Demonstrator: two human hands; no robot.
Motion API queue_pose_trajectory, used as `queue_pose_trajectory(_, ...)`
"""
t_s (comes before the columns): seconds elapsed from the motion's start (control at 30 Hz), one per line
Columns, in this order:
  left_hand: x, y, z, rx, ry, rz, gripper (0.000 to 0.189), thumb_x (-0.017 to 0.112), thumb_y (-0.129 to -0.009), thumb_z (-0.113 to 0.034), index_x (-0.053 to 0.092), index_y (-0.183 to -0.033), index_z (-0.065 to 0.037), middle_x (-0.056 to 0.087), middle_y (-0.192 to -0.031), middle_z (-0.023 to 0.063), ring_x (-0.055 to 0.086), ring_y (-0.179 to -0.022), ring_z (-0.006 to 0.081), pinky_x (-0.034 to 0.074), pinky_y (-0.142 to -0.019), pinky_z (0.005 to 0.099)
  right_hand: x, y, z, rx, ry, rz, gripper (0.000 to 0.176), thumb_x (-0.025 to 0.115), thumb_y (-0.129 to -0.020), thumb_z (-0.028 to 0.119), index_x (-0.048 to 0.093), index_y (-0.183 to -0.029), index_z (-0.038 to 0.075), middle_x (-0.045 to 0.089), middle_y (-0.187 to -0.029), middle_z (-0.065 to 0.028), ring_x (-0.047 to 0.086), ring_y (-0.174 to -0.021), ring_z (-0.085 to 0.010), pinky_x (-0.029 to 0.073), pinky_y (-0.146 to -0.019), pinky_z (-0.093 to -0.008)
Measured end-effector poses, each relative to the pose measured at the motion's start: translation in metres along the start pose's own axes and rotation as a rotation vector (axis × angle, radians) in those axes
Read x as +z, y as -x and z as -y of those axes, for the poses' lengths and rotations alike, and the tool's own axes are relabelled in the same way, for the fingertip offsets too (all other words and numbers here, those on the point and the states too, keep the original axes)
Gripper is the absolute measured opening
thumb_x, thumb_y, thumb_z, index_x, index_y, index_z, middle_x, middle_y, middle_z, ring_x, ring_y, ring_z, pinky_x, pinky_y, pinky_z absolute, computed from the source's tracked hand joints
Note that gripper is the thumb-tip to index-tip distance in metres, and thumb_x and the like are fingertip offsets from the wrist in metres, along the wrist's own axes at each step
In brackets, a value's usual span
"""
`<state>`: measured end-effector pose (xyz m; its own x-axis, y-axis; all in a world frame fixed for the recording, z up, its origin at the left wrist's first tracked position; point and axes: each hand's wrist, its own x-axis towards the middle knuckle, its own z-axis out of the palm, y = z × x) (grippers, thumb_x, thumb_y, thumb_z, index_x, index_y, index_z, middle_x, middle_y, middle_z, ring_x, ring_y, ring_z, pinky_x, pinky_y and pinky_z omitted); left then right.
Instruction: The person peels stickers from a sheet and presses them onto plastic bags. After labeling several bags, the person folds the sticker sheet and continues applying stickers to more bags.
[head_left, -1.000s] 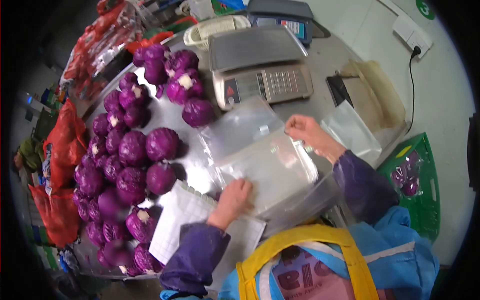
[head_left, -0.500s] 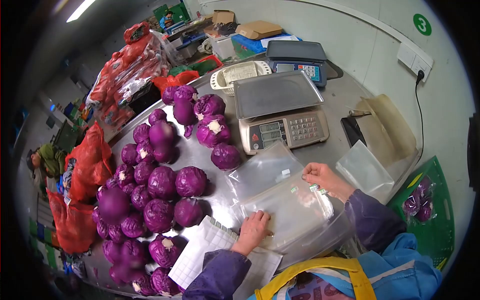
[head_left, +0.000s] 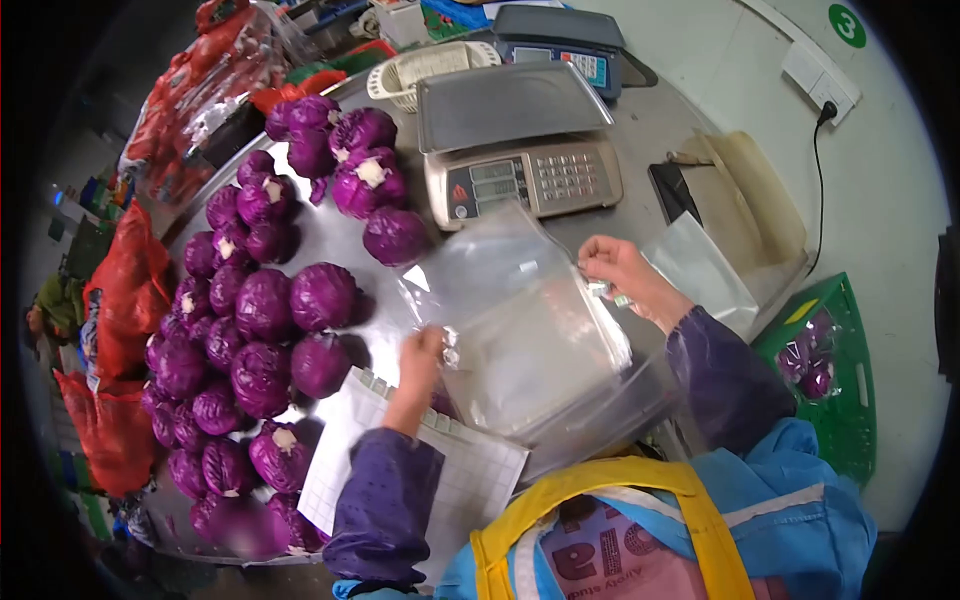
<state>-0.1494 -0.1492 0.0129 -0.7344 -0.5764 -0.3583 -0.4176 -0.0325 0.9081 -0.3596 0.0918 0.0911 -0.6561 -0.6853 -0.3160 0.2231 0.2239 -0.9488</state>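
A stack of clear plastic bags (head_left: 545, 350) lies on the steel table in front of me. My left hand (head_left: 418, 368) is closed at the left edge of the top bag, where the film looks crumpled beside the fingers. Near the upper right corner of the stack, my right hand (head_left: 625, 275) pinches with thumb and forefinger at the bag's edge; small labels (head_left: 600, 288) show at its fingers. Under my left forearm is a white gridded sheet (head_left: 345, 440). Many purple cabbages (head_left: 265, 303) cover the table's left side.
Beyond the bags stands a silver scale (head_left: 522, 170), with a darker scale (head_left: 560, 50) and a white basket (head_left: 425, 68) behind. More clear film (head_left: 700, 270) and a black flat object (head_left: 676, 192) lie to the right. A green crate (head_left: 840, 400) holds bagged cabbages. Red net sacks (head_left: 125, 300) stand left.
My left hand has gone from lying on the bags to closing at their left edge, pulling the film leftward. My right hand stays pinched at the right side. The camera view has shifted.
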Motion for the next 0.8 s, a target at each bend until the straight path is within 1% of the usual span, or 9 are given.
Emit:
queue_pose_trajectory(0.07,-0.010,0.007,-0.038,0.038,0.434,-0.383,0.019,0.049,-0.091,-0.019,0.056,-0.091,-0.001,0.047,-0.064,-0.0015,0.043,-0.056,0.0078,0.037,-0.053,0.0235,0.001,-0.002,-0.004,-0.005,-0.039,0.007,0.009,0.062,-0.082,0.015,0.056,-0.087,0.011,0.053,-0.072,0.0053,0.047,-0.065,-0.0022,0.034,-0.047,-0.0182)
queue_pose_trajectory(0.13,-0.019,0.009,-0.044,0.263,0.421,-0.476,0.013,0.048,-0.091,-0.014,0.053,-0.093,-0.002,0.044,-0.062,-0.0016,0.041,-0.054,0.0064,0.036,-0.051,0.0221,0.007,-0.007,-0.007,0.044,-0.003,0.056,0.011,0.063,-0.081,0.012,0.056,-0.088,0.007,0.055,-0.073,0.0032,0.051,-0.066,-0.0045,0.038,-0.050,-0.0198)
queue_pose_trajectory(0.23,0.005,0.040,-0.047,0.323,0.001,-0.041,0.013,0.050,-0.091,-0.014,0.054,-0.096,-0.003,0.048,-0.067,0.0001,0.047,-0.058,0.0072,0.040,-0.050,0.0222,0.025,-0.025,-0.036,-0.035,0.092,0.168,0.014,0.066,-0.076,0.008,0.057,-0.086,0.003,0.060,-0.075,-0.0023,0.056,-0.068,-0.0083,0.043,-0.056,-0.0222)
queue_pose_trajectory(0.3,0.018,0.052,-0.043,0.405,-0.345,0.392,0.036,0.070,-0.074,-0.015,0.055,-0.106,-0.006,0.057,-0.086,0.0073,0.058,-0.080,0.0170,0.048,-0.068,0.0279,0.038,-0.037,-0.050,-0.073,0.271,0.215,0.015,0.066,-0.075,0.006,0.057,-0.086,0.002,0.060,-0.075,-0.0036,0.057,-0.068,-0.0104,0.045,-0.058,-0.0239)
queue_pose_trajectory(0.4,0.030,0.055,-0.006,0.662,-0.934,0.315,0.047,0.077,-0.057,-0.013,0.056,-0.100,-0.009,0.053,-0.090,0.0087,0.053,-0.089,0.0261,0.045,-0.077,0.0364,0.049,-0.049,-0.061,-0.112,0.526,0.274,0.020,0.066,-0.071,0.003,0.055,-0.087,0.001,0.060,-0.076,-0.0081,0.059,-0.069,-0.0194,0.048,-0.062,-0.0306)
queue_pose_trajectory(0.5,0.029,0.046,0.008,0.711,-0.857,0.284,0.037,0.074,-0.061,-0.013,0.057,-0.094,-0.009,0.051,-0.082,0.0076,0.054,-0.082,0.0269,0.046,-0.072,0.0368,0.043,-0.049,-0.060,-0.418,0.969,0.281,0.023,0.068,-0.069,0.005,0.053,-0.087,0.004,0.058,-0.078,-0.0102,0.059,-0.072,-0.0258,0.048,-0.064,-0.0340)
queue_pose_trajectory(0.57,0.030,0.043,0.011,0.691,-0.876,0.251,0.030,0.072,-0.064,-0.013,0.058,-0.090,-0.008,0.053,-0.080,0.0075,0.055,-0.080,0.0270,0.047,-0.069,0.0367,0.036,-0.048,-0.057,-0.596,1.175,0.048,0.024,0.066,-0.071,0.005,0.049,-0.087,0.002,0.054,-0.082,-0.0109,0.056,-0.072,-0.0291,0.047,-0.065,-0.0367)
queue_pose_trajectory(0.7,0.027,0.043,-0.001,0.538,-0.753,0.257,0.013,0.067,-0.072,-0.015,0.064,-0.081,-0.006,0.059,-0.074,0.0084,0.059,-0.071,0.0279,0.048,-0.064,0.0365,0.008,-0.054,-0.052,-0.494,1.007,0.011,0.021,0.065,-0.074,0.006,0.049,-0.087,0.002,0.054,-0.076,-0.0065,0.056,-0.068,-0.0202,0.046,-0.060,-0.0316)
queue_pose_trajectory(0.8,0.021,0.035,0.005,0.468,-0.664,0.277,0.013,0.065,-0.075,-0.017,0.065,-0.084,-0.007,0.062,-0.081,0.0094,0.060,-0.074,0.0306,0.047,-0.067,0.0375,-0.002,-0.049,-0.033,-0.160,0.524,0.026,0.018,0.065,-0.078,0.008,0.050,-0.088,0.004,0.053,-0.073,-0.0008,0.052,-0.066,-0.0093,0.041,-0.054,-0.0241)
